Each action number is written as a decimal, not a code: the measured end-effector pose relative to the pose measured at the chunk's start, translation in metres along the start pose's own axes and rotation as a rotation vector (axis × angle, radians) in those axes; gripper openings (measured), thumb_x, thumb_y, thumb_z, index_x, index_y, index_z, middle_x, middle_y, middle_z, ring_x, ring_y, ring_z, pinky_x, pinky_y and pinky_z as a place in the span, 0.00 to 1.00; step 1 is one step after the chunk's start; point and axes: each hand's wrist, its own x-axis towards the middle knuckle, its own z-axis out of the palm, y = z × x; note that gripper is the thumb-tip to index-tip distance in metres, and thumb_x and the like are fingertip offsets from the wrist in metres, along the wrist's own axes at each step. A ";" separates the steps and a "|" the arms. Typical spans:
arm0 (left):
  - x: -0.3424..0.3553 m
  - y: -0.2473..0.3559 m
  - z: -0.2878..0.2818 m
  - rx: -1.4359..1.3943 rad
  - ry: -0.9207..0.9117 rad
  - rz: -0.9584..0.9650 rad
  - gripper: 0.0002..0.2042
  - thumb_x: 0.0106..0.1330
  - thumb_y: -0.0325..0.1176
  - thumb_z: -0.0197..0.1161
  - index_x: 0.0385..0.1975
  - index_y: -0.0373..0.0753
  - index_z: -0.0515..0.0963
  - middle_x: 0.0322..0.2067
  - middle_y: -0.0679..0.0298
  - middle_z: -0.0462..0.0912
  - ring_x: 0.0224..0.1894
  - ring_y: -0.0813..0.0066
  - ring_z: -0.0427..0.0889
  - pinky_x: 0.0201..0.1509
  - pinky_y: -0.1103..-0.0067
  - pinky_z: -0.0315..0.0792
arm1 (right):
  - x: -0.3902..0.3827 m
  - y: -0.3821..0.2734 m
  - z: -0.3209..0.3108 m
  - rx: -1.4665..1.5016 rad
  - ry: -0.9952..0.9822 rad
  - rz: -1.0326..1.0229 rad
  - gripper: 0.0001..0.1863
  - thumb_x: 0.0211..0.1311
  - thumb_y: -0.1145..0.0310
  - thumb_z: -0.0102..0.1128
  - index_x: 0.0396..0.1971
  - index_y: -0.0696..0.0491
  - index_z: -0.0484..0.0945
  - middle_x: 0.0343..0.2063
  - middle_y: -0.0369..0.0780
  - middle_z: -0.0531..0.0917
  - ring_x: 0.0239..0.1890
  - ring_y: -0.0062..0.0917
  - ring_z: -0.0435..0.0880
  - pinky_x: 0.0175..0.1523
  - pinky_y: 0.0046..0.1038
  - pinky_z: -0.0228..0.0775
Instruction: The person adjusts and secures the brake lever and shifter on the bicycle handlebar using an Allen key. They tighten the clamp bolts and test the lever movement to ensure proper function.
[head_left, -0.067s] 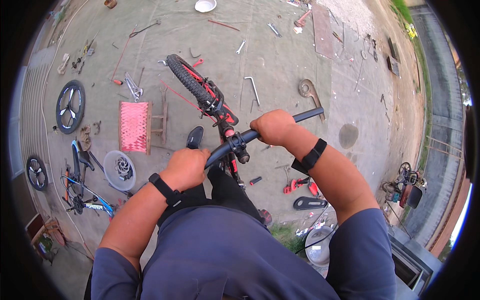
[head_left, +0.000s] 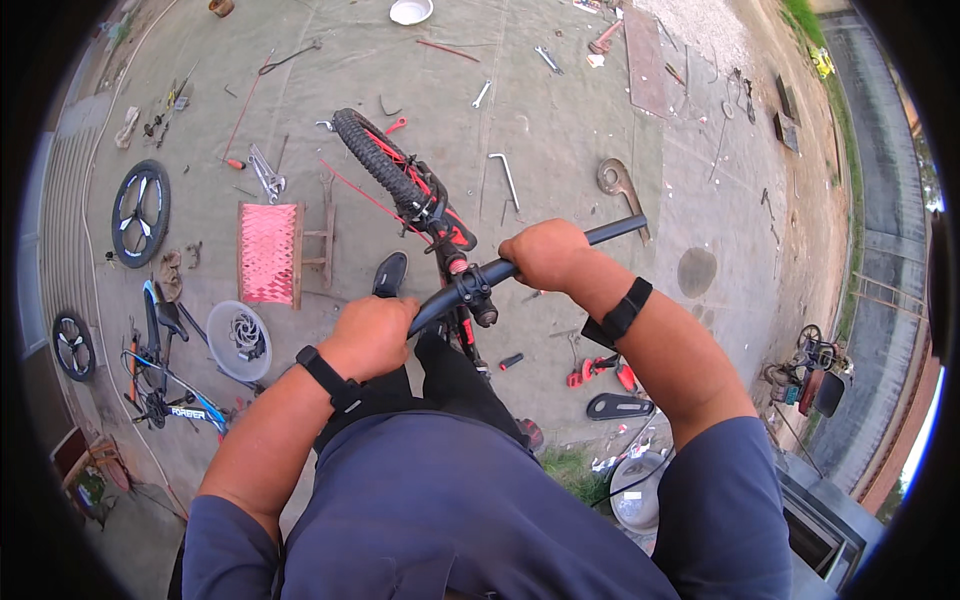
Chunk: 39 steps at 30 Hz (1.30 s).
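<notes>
I have the black handlebar (head_left: 615, 228) of a black and red bicycle in both fists. My left hand (head_left: 371, 335) is closed on the bar to the left of the stem clamp (head_left: 475, 287). My right hand (head_left: 545, 252) is closed on it to the right, and the bare bar end sticks out beyond it. The bicycle's knobby front tyre (head_left: 372, 155) points away from me, up and to the left in the view. My dark shoe (head_left: 390, 272) is on the ground left of the frame, and my legs are close beside the bicycle.
A pink woven stool (head_left: 268, 252), a translucent basin of parts (head_left: 240, 340), a blue bicycle (head_left: 155, 355) and loose wheels (head_left: 139, 213) lie left. Wrenches (head_left: 265, 172) and several other tools are scattered on the grey sheet (head_left: 460, 120). A cart-like vehicle (head_left: 810, 370) stands far right.
</notes>
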 end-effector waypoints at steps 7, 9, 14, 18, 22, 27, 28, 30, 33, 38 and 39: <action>-0.005 -0.002 -0.004 -0.013 0.004 -0.003 0.15 0.52 0.29 0.67 0.42 0.39 0.80 0.30 0.48 0.86 0.36 0.42 0.86 0.42 0.52 0.79 | 0.004 -0.003 0.004 0.006 0.032 -0.006 0.10 0.59 0.60 0.68 0.39 0.43 0.85 0.32 0.39 0.89 0.40 0.41 0.89 0.44 0.45 0.81; -0.007 0.001 -0.006 0.003 0.011 -0.007 0.13 0.54 0.26 0.65 0.41 0.39 0.81 0.31 0.50 0.87 0.37 0.44 0.87 0.43 0.53 0.80 | 0.004 -0.004 0.004 -0.004 0.033 -0.003 0.10 0.59 0.60 0.69 0.39 0.43 0.86 0.33 0.39 0.89 0.40 0.41 0.89 0.45 0.44 0.82; -0.013 0.003 -0.005 0.029 0.059 -0.011 0.11 0.56 0.26 0.66 0.40 0.39 0.82 0.34 0.51 0.87 0.39 0.46 0.87 0.44 0.55 0.80 | -0.001 -0.013 -0.009 -0.025 -0.030 0.027 0.12 0.62 0.63 0.67 0.45 0.40 0.87 0.40 0.39 0.90 0.47 0.40 0.90 0.50 0.43 0.83; -0.030 -0.005 0.000 0.032 0.105 -0.020 0.11 0.56 0.31 0.70 0.39 0.38 0.82 0.36 0.52 0.87 0.41 0.47 0.86 0.47 0.56 0.80 | 0.002 -0.015 -0.003 -0.040 -0.009 0.032 0.11 0.62 0.62 0.66 0.44 0.41 0.87 0.40 0.39 0.90 0.46 0.40 0.90 0.50 0.43 0.82; -0.061 -0.022 0.012 0.021 0.090 -0.070 0.16 0.56 0.40 0.76 0.38 0.38 0.83 0.36 0.52 0.84 0.42 0.46 0.84 0.48 0.56 0.78 | 0.000 -0.015 0.000 -0.040 0.041 0.016 0.12 0.60 0.60 0.69 0.44 0.43 0.86 0.40 0.40 0.90 0.45 0.41 0.90 0.49 0.43 0.82; -0.107 -0.037 0.028 0.055 0.136 -0.174 0.14 0.57 0.38 0.75 0.40 0.40 0.84 0.36 0.55 0.84 0.41 0.49 0.85 0.48 0.57 0.79 | -0.008 -0.003 0.016 0.005 0.257 -0.059 0.17 0.55 0.58 0.76 0.41 0.47 0.83 0.35 0.40 0.88 0.45 0.41 0.89 0.48 0.43 0.81; -0.114 -0.039 0.032 0.055 0.139 -0.194 0.14 0.57 0.38 0.75 0.40 0.40 0.85 0.36 0.55 0.84 0.41 0.50 0.85 0.47 0.57 0.80 | -0.011 0.004 0.022 0.013 0.330 -0.082 0.17 0.54 0.58 0.77 0.41 0.48 0.83 0.34 0.40 0.88 0.45 0.41 0.88 0.48 0.43 0.81; -0.126 -0.041 0.042 0.050 0.158 -0.240 0.14 0.57 0.39 0.75 0.40 0.40 0.84 0.36 0.55 0.84 0.42 0.50 0.85 0.47 0.57 0.79 | -0.020 0.026 0.027 -0.032 0.427 -0.070 0.16 0.54 0.58 0.77 0.38 0.48 0.83 0.32 0.39 0.87 0.44 0.40 0.87 0.48 0.43 0.80; -0.137 -0.043 0.057 0.041 0.198 -0.305 0.13 0.58 0.40 0.75 0.38 0.41 0.84 0.36 0.55 0.83 0.42 0.49 0.84 0.46 0.57 0.79 | -0.040 0.062 0.028 -0.076 0.592 -0.010 0.14 0.54 0.57 0.77 0.32 0.48 0.83 0.30 0.38 0.86 0.41 0.38 0.86 0.48 0.42 0.77; -0.150 -0.044 0.077 0.041 0.268 -0.387 0.12 0.58 0.39 0.74 0.38 0.42 0.84 0.35 0.56 0.83 0.41 0.50 0.84 0.45 0.57 0.79 | -0.054 0.086 0.028 -0.119 0.685 0.091 0.13 0.51 0.57 0.78 0.25 0.47 0.83 0.26 0.37 0.85 0.36 0.36 0.84 0.50 0.38 0.69; -0.150 -0.047 0.078 0.049 0.292 -0.393 0.11 0.58 0.38 0.74 0.38 0.42 0.84 0.35 0.56 0.83 0.41 0.51 0.84 0.45 0.58 0.79 | -0.054 0.087 0.031 -0.116 0.697 0.103 0.13 0.51 0.57 0.78 0.24 0.47 0.83 0.25 0.37 0.85 0.35 0.36 0.84 0.51 0.38 0.68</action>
